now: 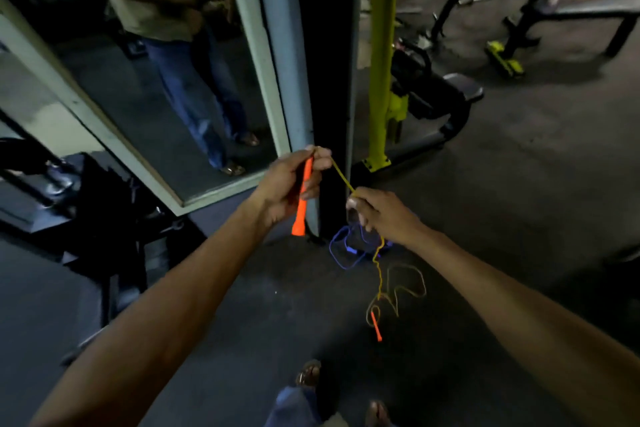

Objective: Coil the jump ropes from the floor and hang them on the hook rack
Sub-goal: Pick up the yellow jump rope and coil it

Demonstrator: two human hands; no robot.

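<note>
My left hand [291, 184] grips one orange handle [300, 210] of a jump rope, held upright at chest height. The yellow-brown cord [341, 175] runs from its top to my right hand [384, 215], which pinches the cord. Below my right hand the cord hangs down to loose loops [405, 284] on the floor, ending at the second orange handle [375, 326]. A blue jump rope [341, 248] lies tangled on the floor by the black pillar, partly behind my right hand. No hook rack is in view.
A black pillar [329, 80] and a wall mirror [166, 80] stand straight ahead. A yellow machine post [381, 45] and black benches [450, 94] fill the right. Dark equipment [86, 201] sits at left. My sandalled feet [308, 374] stand on the dark floor below.
</note>
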